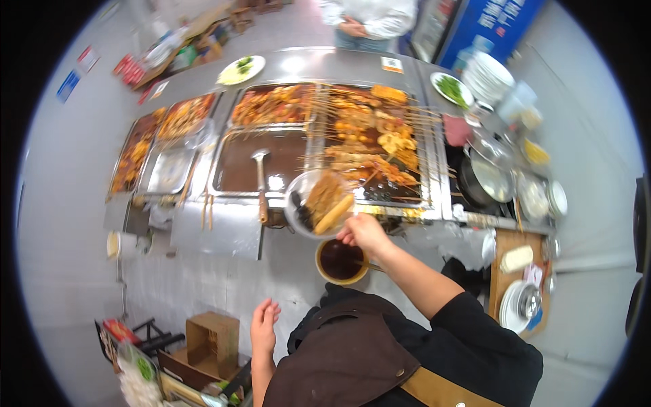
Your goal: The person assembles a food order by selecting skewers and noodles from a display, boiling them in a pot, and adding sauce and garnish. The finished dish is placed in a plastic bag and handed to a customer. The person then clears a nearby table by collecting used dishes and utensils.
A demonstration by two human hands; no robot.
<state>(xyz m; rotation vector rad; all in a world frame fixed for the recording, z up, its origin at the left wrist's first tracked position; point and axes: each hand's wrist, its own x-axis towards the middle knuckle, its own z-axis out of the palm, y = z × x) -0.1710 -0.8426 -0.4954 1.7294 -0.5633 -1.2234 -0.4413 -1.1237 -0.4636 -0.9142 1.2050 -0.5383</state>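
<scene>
My right hand [366, 233] is closed on the near right rim of a clear bowl [291, 220], held in front of the metal counter. Inside lie a flat brown piece of food [324, 195], a pale yellow roll [334, 214] and something dark. Below the bowl is a yellow-rimmed pot [322, 273] of dark liquid with a handle at its right. My left hand [264, 322] hangs lower left with its fingers loosely apart, holding nothing. Left of the bowl, a wooden-handled ladle [262, 183] rests across a tray of brown broth [237, 163].
Behind the bowl, a wide tray [426, 169] holds many skewers, their sticks jutting over its edges. Plates of greens [434, 76] and stacked white bowls [488, 73] stand at right, near a black pot [468, 180]. A person [369, 20] stands across the counter. Cardboard boxes [210, 342] sit lower left.
</scene>
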